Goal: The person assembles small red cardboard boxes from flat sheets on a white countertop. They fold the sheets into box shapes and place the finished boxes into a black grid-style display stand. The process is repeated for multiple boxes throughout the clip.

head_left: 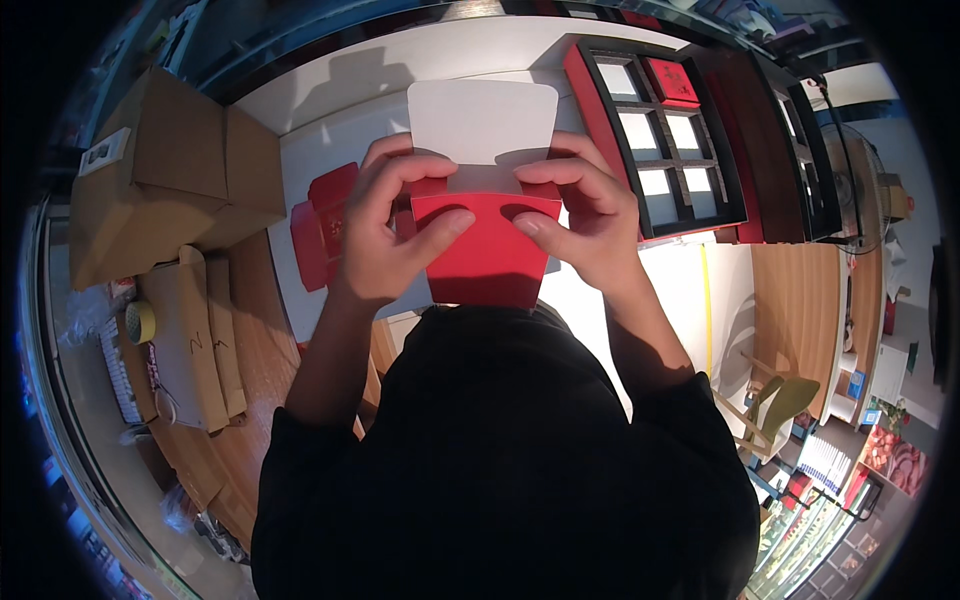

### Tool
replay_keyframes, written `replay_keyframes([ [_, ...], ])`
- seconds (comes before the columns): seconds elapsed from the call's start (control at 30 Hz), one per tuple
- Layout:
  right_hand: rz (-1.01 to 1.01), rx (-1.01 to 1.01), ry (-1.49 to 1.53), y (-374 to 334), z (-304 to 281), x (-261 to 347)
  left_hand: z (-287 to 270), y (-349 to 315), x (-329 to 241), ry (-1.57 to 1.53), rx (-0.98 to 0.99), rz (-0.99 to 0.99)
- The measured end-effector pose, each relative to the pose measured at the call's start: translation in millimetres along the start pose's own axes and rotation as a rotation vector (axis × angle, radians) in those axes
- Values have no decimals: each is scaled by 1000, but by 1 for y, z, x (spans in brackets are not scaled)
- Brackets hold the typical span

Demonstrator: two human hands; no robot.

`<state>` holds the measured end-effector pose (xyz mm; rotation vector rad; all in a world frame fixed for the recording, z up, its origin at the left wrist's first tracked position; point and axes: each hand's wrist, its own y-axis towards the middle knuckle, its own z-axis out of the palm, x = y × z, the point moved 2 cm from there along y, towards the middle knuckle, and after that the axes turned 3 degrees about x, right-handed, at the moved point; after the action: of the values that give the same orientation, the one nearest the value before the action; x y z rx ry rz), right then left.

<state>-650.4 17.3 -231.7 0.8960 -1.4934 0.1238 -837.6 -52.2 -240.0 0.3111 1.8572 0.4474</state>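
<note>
Between my two hands is a small red cardboard box (487,255), held up close in front of me. Its lid flap stands raised at the far side and shows a white inner face. My left hand (395,215) grips the box's left side, thumb on the near red wall and fingers curled over the top edge. On the right side my right hand (585,205) grips it the same way. Just left of my left hand, flattened red box pieces (318,235) lie on the white table surface. What is inside the held box is hidden.
At the far right sits a red and black divided case (690,150) with white-bottomed compartments and one small red box (673,82) in it. A second dark case (800,150) stands beyond it. Brown cartons (190,165) and folded cardboard (190,340) are on the left.
</note>
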Motion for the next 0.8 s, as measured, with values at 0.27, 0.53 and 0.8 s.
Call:
replay_keyframes([
  [0.27,90,-83,85,-5,5,1,2,-4,6,-179,-51,21],
  [0.53,107,-18,167,-1,3,5,3,-1,5,-323,25,-20],
  [0.8,19,29,102,-3,3,-2,5,-5,9,-344,80,18],
])
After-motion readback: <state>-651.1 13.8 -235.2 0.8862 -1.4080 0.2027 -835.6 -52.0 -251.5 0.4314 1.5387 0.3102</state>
